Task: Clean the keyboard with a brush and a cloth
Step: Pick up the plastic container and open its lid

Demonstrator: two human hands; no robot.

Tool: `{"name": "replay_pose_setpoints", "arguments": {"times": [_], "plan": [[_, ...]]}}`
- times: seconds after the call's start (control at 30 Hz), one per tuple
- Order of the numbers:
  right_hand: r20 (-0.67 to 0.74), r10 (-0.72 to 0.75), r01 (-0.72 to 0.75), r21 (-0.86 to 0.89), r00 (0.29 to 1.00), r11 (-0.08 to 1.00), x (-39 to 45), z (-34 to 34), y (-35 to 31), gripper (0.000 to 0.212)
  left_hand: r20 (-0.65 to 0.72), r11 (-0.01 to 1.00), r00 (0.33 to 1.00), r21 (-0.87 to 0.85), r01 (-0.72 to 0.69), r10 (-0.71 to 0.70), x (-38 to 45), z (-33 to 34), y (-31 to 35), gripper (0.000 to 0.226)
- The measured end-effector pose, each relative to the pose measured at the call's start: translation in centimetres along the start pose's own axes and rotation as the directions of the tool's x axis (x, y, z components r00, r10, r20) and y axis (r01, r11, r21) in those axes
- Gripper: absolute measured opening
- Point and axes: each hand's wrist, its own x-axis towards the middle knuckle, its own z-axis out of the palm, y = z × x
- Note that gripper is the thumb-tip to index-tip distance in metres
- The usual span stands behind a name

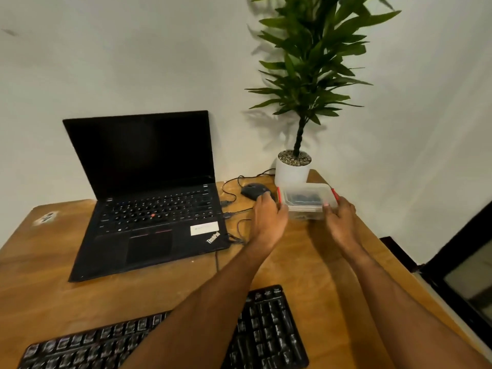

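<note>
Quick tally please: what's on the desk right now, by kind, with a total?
Computers: 1, the open black laptop
Keyboards: 1, the black standalone keyboard
Mice: 1, the dark wired mouse
Containers: 1, the clear plastic box with red clips, held by the left hand and the right hand
Plants: 1, the green plant in a white pot
Total: 5

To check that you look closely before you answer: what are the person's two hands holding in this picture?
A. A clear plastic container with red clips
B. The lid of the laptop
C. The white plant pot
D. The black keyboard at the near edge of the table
A: the left hand and the right hand grip opposite sides of the clear container, while the keyboard lies untouched nearer the person.
</note>
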Motion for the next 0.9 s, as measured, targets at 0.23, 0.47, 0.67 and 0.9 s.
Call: {"name": "replay_pose_setpoints", "arguments": {"times": [0.23, 0.47, 0.67, 0.9], "plan": [[0.052, -0.011, 0.000, 0.200, 0.999, 0.980, 1.1, 0.1, 0.0, 0.041, 0.133, 0.969, 0.968, -0.101, 0.225, -0.211, 2.7, 1.9, 1.9, 0.038], [0.009, 0.016, -0.017, 0.201, 1.000, 0.979, -2.2, -2.1, 0.4, 0.043, 0.099, 0.972, 0.978, -0.130, 0.197, -0.185, -0.4, 1.9, 2.5, 0.029], [-0.021, -0.022, 0.026, 0.210, 1.000, 0.977, -8.6, -6.0, 0.5, 0.044, 0.060, 0.968, 0.995, -0.234, 0.086, -0.074, -6.3, 0.8, 2.8, 0.029], [-0.097, 0.046, -0.030, 0.158, 0.994, 0.987, -16.6, -9.8, 2.7, 0.051, 0.095, 0.962, 0.995, -0.269, 0.041, -0.016, -14.2, 0.4, 2.1, 0.021]]}}
